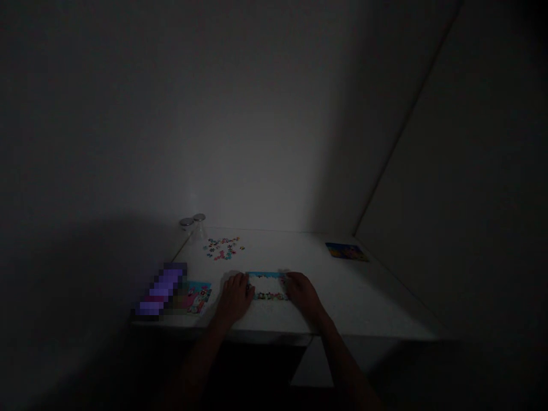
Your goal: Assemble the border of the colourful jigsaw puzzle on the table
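Observation:
On the white table lies a jigsaw puzzle border (pixel 268 297), a joined rectangle of pieces, blue along the far side and multicoloured along the near side, with bare tabletop inside it. My left hand (pixel 234 297) grips its left side, fingers bent and thumb towards the near corner. At the right side, my right hand (pixel 303 292) has its fingers drawn together on the edge pieces. Both hands cover the short sides in part. Loose puzzle pieces (pixel 223 249) lie scattered farther back to the left.
A colourful picture sheet (pixel 197 298) lies at the near left beside a blurred, glowing purple object (pixel 162 291). Two clear containers with silvery lids (pixel 199 217) stand at the back left corner. Another picture card (pixel 346 252) rests at the back right. Walls enclose the table; the light is dim.

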Motion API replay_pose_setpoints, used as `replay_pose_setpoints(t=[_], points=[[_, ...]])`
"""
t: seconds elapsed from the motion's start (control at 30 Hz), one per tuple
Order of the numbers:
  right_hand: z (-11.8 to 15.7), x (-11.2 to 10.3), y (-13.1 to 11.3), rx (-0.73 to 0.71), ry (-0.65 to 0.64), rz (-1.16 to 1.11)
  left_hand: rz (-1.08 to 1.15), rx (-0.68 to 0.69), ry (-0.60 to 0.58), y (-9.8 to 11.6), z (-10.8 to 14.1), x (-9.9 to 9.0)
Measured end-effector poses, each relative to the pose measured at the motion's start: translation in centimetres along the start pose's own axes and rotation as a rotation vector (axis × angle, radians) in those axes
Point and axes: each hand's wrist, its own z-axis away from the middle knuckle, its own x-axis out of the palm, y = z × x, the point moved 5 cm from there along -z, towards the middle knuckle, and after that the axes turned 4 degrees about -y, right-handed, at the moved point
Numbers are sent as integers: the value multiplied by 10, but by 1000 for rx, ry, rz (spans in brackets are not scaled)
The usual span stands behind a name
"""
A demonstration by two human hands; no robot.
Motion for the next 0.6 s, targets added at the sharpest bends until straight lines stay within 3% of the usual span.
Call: replay_pose_setpoints(t=[0.1,0.23,0.6], points=[[21,4,-13,-81,-38,142,-16,6,-2,0,2,-1],[30,9,-22,-129,-67,292,-43,22,-27,-1,4,2],[33,17,-9,-210,-76,440,-52,73,-98,-7,4,19]])
